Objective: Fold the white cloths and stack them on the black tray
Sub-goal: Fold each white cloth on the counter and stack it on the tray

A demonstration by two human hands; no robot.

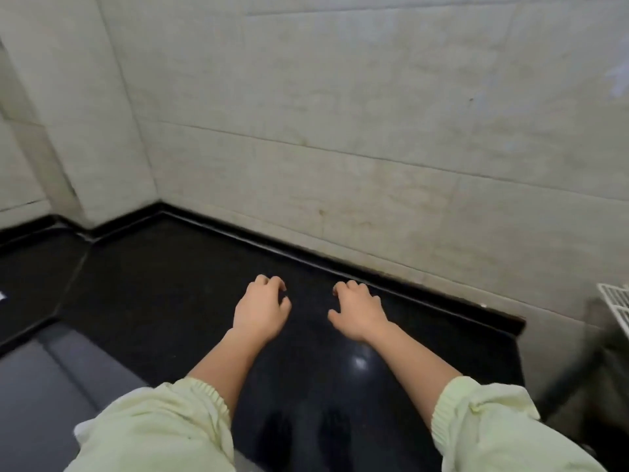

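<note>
Head view, looking down: the left hand and right hand reach out side by side, slightly apart, over a glossy black desk near its back edge below a pale tiled wall. Each grip is loose, fingers curled downward and holding nothing. A dark grey flat panel lies lower left; whether it is the black tray cannot be told, and the white cloths cannot be located here.

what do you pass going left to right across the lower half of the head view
grey glossy flat panel → bare left hand → bare right hand → white wire rack at the right edge
</note>
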